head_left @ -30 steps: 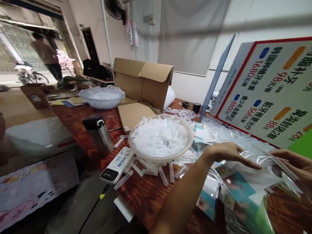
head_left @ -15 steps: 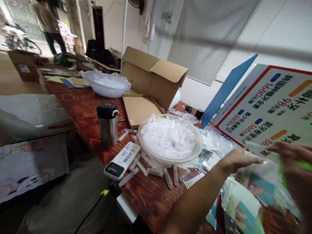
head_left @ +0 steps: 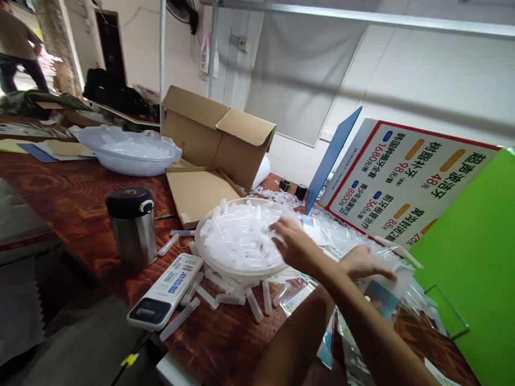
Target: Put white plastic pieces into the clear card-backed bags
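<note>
Reaching across the left forearm, the right hand lies on the heap of clear plastic tubes in the white basin, which stands on the wooden table. Its fingers are loosely apart, touching tubes but not clamped on one. Best to pinch a single tube off the top, not rake the heap. The left hand seems closed on a clear plastic bag just right of the basin, though blur hides the grip.
</note>
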